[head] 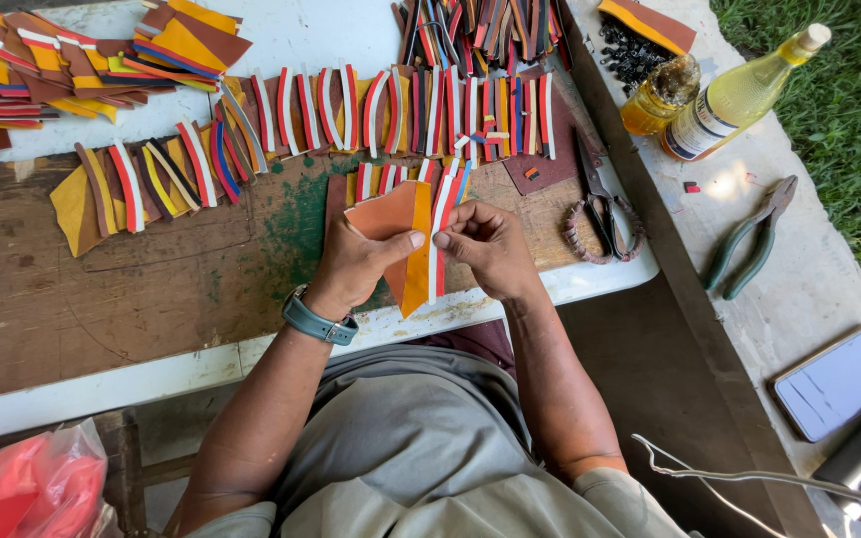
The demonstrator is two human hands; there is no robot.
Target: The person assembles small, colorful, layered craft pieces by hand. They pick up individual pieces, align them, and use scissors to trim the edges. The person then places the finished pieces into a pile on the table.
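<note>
A wedge-shaped leather piece (403,244) — tan-orange on its left face, yellow on its right — is held upright over the near edge of the wooden worktop (102,289), its point aimed down toward the person. Against its right edge lie thin white and red strips (437,249), running the length of the wedge. The left hand (356,264), with a grey-blue watch on its wrist, is closed around the wedge from the left, thumb pressed across the front. The right hand (487,244) is closed narrow, thumb and forefinger pinching the strips near their top.

Just behind the hands stand more striped strips (391,179), and beyond them a long row of curved strip bundles (391,110) in brown, white, red and yellow crosses the board. Scissors (598,204) with cord-wrapped handles lie right of the hands. Farther right, on the pale concrete ledge (799,289), two bottles of yellow liquid (729,95) lie tilted, one with a white label band and a cream cap; green-handled pliers (754,239) lie near them and a phone (839,384) rests nearer the person — a red plastic bag (32,488) sits at the lower left
</note>
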